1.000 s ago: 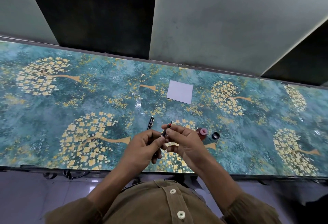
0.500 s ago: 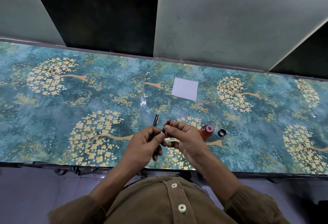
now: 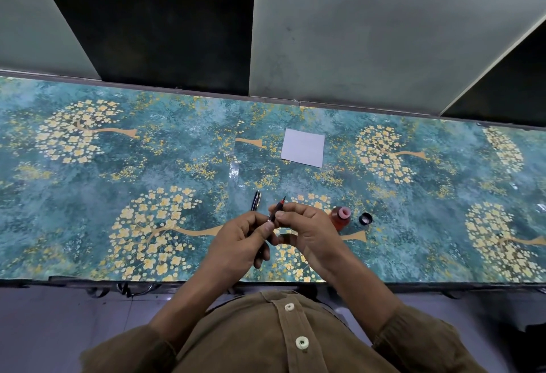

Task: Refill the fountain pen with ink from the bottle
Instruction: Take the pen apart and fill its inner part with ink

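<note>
Both hands grip the pen (image 3: 277, 212), its long axis pointing nib-first away from the person. The open ink bottle (image 3: 340, 219) stands just right of the right hand (image 3: 307, 229), well nearer it than the left hand (image 3: 240, 242).

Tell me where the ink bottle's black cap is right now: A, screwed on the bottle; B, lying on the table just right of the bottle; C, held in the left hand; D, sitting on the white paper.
B: the black cap lies on the table just right of the open ink bottle, apart from it.
</note>
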